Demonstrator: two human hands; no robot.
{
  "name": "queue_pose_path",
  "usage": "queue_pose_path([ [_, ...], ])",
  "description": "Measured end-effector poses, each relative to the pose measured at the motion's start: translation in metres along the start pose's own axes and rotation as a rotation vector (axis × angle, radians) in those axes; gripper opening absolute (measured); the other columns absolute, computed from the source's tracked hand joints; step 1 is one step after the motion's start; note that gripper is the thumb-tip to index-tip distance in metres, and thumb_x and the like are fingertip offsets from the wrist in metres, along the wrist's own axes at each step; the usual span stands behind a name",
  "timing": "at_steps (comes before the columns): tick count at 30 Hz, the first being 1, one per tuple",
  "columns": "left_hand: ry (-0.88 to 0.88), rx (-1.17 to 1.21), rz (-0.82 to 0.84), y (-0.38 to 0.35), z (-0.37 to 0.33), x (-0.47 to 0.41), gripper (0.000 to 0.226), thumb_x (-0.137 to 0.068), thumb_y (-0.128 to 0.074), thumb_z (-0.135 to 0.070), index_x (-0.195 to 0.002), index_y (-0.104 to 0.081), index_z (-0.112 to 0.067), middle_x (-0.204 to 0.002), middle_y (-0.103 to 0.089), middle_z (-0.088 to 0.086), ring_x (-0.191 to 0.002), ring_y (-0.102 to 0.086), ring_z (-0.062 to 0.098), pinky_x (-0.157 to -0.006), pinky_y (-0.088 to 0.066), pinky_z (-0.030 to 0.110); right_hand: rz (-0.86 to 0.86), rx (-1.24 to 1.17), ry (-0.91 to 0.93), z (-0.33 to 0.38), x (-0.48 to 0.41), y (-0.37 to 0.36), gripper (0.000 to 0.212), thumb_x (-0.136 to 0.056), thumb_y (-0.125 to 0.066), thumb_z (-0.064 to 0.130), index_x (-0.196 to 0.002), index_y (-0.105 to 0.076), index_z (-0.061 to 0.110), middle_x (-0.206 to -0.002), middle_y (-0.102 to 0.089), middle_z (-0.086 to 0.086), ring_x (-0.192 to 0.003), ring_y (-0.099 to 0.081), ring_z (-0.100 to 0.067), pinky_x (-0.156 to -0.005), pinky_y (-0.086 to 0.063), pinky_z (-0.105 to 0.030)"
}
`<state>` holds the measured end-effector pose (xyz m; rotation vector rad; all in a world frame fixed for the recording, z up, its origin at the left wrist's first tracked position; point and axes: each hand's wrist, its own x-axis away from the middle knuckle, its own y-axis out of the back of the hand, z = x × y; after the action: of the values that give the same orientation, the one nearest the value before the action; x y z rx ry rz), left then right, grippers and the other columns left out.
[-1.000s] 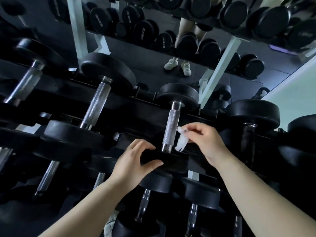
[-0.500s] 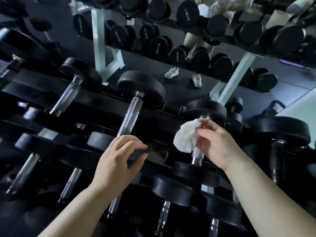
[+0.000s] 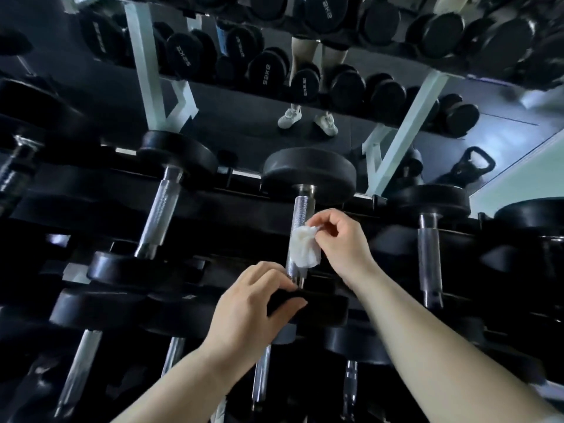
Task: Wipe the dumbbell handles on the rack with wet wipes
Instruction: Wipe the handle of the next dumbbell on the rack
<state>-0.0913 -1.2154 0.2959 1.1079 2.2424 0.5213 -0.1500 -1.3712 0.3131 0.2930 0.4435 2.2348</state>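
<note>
A black dumbbell with a knurled steel handle (image 3: pixel 300 213) lies on the rack's upper tier in the middle of the view. My right hand (image 3: pixel 341 239) pinches a crumpled white wet wipe (image 3: pixel 303 250) and holds it against the lower half of that handle. My left hand (image 3: pixel 254 303) grips the rim of the same dumbbell's near black head (image 3: pixel 323 306), thumb below and fingers on top. The dumbbell's far head (image 3: pixel 308 172) sits on the rear rail.
More dumbbells lie to the left (image 3: pixel 160 213) and right (image 3: pixel 428 254) on the same tier, with others on the tier below (image 3: pixel 261 374). A mirror behind shows the rack, a person's legs with white shoes (image 3: pixel 306 119) and a kettlebell (image 3: pixel 471 167).
The view swung, bringing the dumbbell to the centre. My right hand slid the wipe down along the handle. My left hand moved from the rack rail onto the dumbbell's near head.
</note>
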Motion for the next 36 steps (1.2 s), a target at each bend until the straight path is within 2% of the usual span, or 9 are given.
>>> queue_pose_path([
  [3,-0.013,0.011,0.019,0.0,0.004,-0.001,0.016,-0.074,-0.053,-0.044,-0.081,-0.05,-0.03,-0.095,-0.051,-0.013,-0.079,-0.051,0.0,-0.067,-0.04,0.009,-0.069,0.187,0.195,-0.005,0.0,-0.007,0.04,-0.074,-0.042,-0.018,-0.064,-0.056,0.017,-0.076,-0.051,0.014,-0.072,-0.049,0.013,-0.07,-0.035,0.002],
  [6,-0.022,0.03,0.015,0.0,0.006,-0.001,0.015,-0.074,-0.054,-0.043,-0.08,-0.051,-0.03,-0.089,-0.055,-0.014,-0.078,-0.052,0.0,-0.065,-0.041,0.009,-0.153,0.414,0.421,-0.019,-0.001,-0.009,0.023,-0.069,-0.048,-0.01,-0.069,-0.067,0.002,-0.08,-0.061,0.0,-0.081,-0.045,-0.001,-0.082,-0.029,0.004],
  [9,-0.012,0.03,0.027,-0.001,0.006,0.0,0.016,-0.075,-0.053,-0.044,-0.082,-0.051,-0.03,-0.097,-0.051,-0.013,-0.079,-0.052,0.0,-0.065,-0.042,0.011,-0.043,0.452,0.455,-0.023,0.002,-0.004,0.027,-0.074,-0.044,0.01,-0.075,-0.07,0.003,-0.08,-0.063,-0.009,-0.08,-0.043,-0.006,-0.083,-0.028,0.003],
  [14,0.017,0.053,0.012,-0.002,0.003,0.001,0.015,-0.074,-0.053,-0.043,-0.082,-0.051,-0.03,-0.099,-0.051,-0.014,-0.08,-0.053,0.0,-0.068,-0.041,0.009,0.226,0.535,0.521,-0.021,0.007,0.012,0.044,-0.069,-0.056,0.042,-0.093,-0.069,0.007,-0.088,-0.054,0.001,-0.084,-0.042,0.0,-0.084,-0.031,-0.003],
  [19,0.024,0.059,-0.001,-0.001,0.0,0.003,0.014,-0.074,-0.054,-0.042,-0.082,-0.052,-0.031,-0.099,-0.05,-0.014,-0.081,-0.052,-0.001,-0.071,-0.04,0.005,0.093,0.588,0.661,-0.025,0.001,0.003,0.023,-0.075,-0.048,0.015,-0.073,-0.067,0.001,-0.075,-0.062,-0.012,-0.077,-0.044,-0.011,-0.072,-0.039,-0.021],
  [23,0.049,0.071,-0.038,-0.002,-0.002,0.004,0.014,-0.073,-0.055,-0.041,-0.081,-0.053,-0.03,-0.094,-0.053,-0.015,-0.081,-0.053,-0.002,-0.073,-0.039,0.003,0.025,0.626,0.743,-0.016,-0.02,0.001,0.026,-0.076,-0.044,0.009,-0.068,-0.066,0.0,-0.072,-0.063,-0.012,-0.066,-0.06,-0.027,-0.07,-0.04,-0.025],
  [27,0.056,0.071,-0.057,-0.002,-0.003,0.004,0.014,-0.074,-0.056,-0.042,-0.081,-0.054,-0.029,-0.083,-0.053,-0.022,-0.08,-0.053,-0.001,-0.073,-0.039,0.004,-0.129,0.693,0.731,-0.004,-0.044,-0.003,0.028,-0.074,-0.041,0.009,-0.064,-0.066,0.002,-0.067,-0.063,-0.012,-0.054,-0.06,-0.029,-0.06,-0.04,-0.023],
  [33,0.05,0.054,-0.081,-0.005,-0.001,0.006,0.014,-0.075,-0.056,-0.041,-0.082,-0.054,-0.03,-0.097,-0.051,-0.013,-0.082,-0.051,0.003,-0.075,-0.04,0.009,0.34,0.662,1.032,-0.018,-0.012,0.001,0.022,-0.076,-0.047,0.004,-0.066,-0.067,0.006,-0.069,-0.062,-0.009,-0.068,-0.051,-0.017,-0.061,-0.043,-0.022],
  [36,0.065,0.04,-0.101,-0.006,-0.001,0.008,0.014,-0.076,-0.056,-0.042,-0.082,-0.055,-0.03,-0.092,-0.052,-0.013,-0.081,-0.05,0.005,-0.075,-0.04,0.012,0.255,0.811,1.011,0.0,-0.048,-0.003,0.024,-0.07,-0.044,0.009,-0.057,-0.064,0.007,-0.062,-0.059,-0.01,-0.054,-0.057,-0.025,-0.04,-0.046,-0.025],
])
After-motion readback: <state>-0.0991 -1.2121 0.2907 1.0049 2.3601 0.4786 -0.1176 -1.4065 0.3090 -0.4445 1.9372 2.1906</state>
